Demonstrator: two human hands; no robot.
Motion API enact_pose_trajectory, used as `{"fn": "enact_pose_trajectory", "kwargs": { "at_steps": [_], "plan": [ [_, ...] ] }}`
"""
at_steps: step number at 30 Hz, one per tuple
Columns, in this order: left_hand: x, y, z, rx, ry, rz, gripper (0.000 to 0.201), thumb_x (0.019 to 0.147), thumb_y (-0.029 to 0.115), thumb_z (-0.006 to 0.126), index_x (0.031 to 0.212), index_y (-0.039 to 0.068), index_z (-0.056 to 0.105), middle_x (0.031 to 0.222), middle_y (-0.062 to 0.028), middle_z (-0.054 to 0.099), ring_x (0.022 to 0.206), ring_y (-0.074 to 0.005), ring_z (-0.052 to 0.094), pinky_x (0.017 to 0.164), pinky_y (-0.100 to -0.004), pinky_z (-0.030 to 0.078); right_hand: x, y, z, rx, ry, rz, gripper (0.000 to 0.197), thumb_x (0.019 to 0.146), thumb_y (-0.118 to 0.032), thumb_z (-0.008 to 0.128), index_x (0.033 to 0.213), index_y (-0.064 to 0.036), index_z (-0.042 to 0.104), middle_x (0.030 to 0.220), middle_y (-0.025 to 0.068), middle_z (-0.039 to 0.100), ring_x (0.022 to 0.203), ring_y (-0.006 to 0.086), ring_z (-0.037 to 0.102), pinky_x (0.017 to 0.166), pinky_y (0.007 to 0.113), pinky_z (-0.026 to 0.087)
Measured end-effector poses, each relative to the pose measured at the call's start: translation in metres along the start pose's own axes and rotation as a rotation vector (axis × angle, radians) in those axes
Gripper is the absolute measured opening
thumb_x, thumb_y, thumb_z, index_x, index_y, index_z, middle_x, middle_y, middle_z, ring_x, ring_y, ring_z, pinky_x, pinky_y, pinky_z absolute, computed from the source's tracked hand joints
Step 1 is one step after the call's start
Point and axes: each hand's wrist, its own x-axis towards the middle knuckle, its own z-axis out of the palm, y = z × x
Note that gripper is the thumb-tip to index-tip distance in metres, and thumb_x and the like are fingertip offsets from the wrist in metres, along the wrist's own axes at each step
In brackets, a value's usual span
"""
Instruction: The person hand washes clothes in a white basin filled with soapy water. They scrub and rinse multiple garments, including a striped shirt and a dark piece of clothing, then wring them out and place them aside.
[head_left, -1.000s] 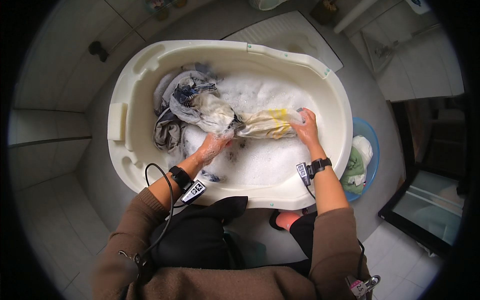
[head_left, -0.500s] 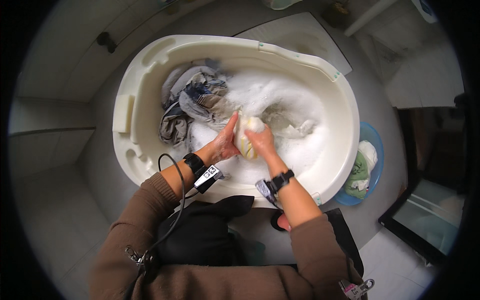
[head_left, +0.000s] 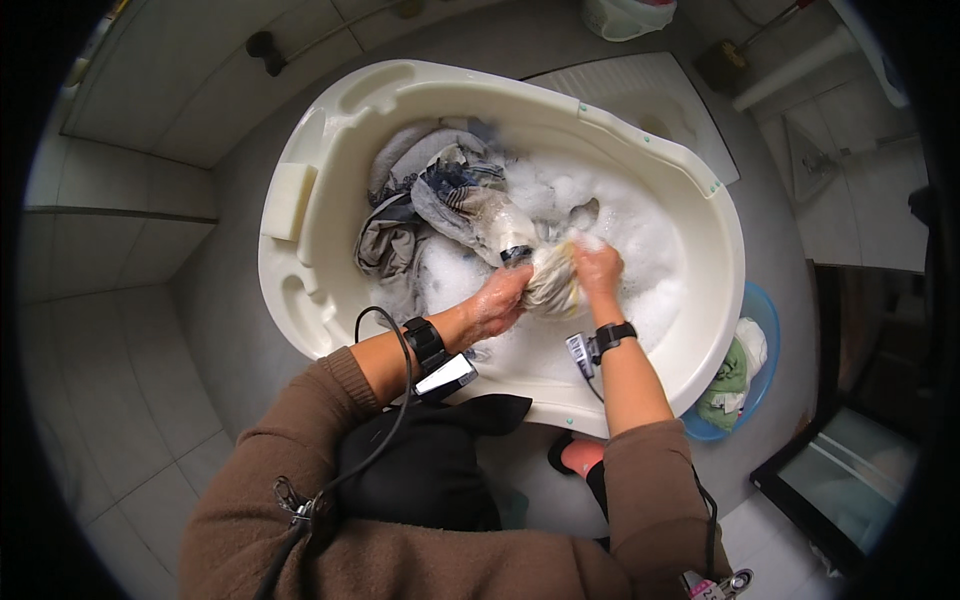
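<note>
Over the foamy water (head_left: 648, 235) in a cream plastic baby bath (head_left: 715, 300), both hands grip a wet whitish cloth (head_left: 552, 284) with yellowish parts. My left hand (head_left: 500, 302) closes on its left side, and my right hand (head_left: 599, 268) is clenched on its right end. The cloth is bunched and twisted between them; what kind of garment it is I cannot make out. Left of the hands, a heap of soaked grey, navy and beige clothes (head_left: 455, 190) rises out of the suds, its nearest part almost touching the cloth.
A cream bar-shaped block (head_left: 292, 202) sits on the bath's left rim. To the right stands a blue basin (head_left: 765, 345) with green (head_left: 728, 380) and white cloths. Behind the bath lies a pale floor tray (head_left: 650, 90). A black-framed glass panel (head_left: 840, 470) is at the right.
My hands have drawn apart, and the cloth, earlier a compact bundle, now stretches between them. The whole scene has shifted to the right in the picture.
</note>
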Motion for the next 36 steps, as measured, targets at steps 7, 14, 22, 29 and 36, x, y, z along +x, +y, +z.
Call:
{"fn": "enact_pose_trajectory", "kwargs": {
  "at_steps": [7,14,22,29,36],
  "plan": [
    [-0.008,0.001,-0.038,-0.147,0.302,-0.205,0.061,0.092,0.054,0.057,0.126,0.004,0.054,0.128,-0.0101,0.054,0.126,-0.0240,0.045,0.111,-0.0409,0.033,0.006,0.089,-0.008,-0.251,0.066,0.393,0.096,0.082,-0.065,0.060,0.139,0.0093,0.040,0.145,0.0349,0.034,0.139,0.0428,0.030,0.114,0.050,0.024],
    [-0.003,0.010,-0.046,-0.233,-0.031,-0.165,0.066,0.088,0.066,0.054,0.123,0.011,0.060,0.126,-0.0071,0.061,0.121,-0.0216,0.054,0.103,-0.0418,0.042,-0.095,-0.031,0.038,0.522,-0.350,-0.021,0.049,0.075,-0.030,0.082,0.112,-0.0037,0.063,0.101,0.0101,0.071,0.090,0.0201,0.067,0.082,0.034,0.053],
    [0.002,0.001,-0.028,-0.226,-0.091,-0.076,0.042,0.097,0.042,0.050,0.119,0.008,0.059,0.110,-0.0084,0.066,0.096,-0.0200,0.064,0.084,-0.0354,0.054,-0.088,-0.090,0.029,0.138,0.087,-0.304,0.037,0.075,-0.035,0.079,0.086,-0.0013,0.069,0.085,0.0195,0.068,0.076,0.0329,0.067,0.069,0.042,0.053],
    [-0.009,0.013,-0.003,-0.038,0.224,-0.089,0.034,0.098,0.034,0.056,0.113,0.005,0.059,0.110,-0.0078,0.063,0.095,-0.0188,0.062,0.087,-0.0343,0.053,0.022,0.049,-0.031,-0.220,-0.133,0.129,0.074,0.088,-0.067,0.044,0.097,0.0015,0.070,0.092,0.0274,0.067,0.095,0.0411,0.065,0.085,0.046,0.049],
    [0.002,0.015,-0.029,-0.066,0.362,-0.106,0.061,0.095,0.057,0.049,0.130,0.007,0.050,0.131,-0.0116,0.052,0.120,-0.0255,0.051,0.102,-0.0390,0.045,-0.006,0.079,0.012,-0.316,-0.007,0.214,0.074,0.086,-0.067,0.053,0.114,-0.0006,0.067,0.107,0.0202,0.069,0.096,0.0323,0.066,0.086,0.044,0.050]
  ]
}}
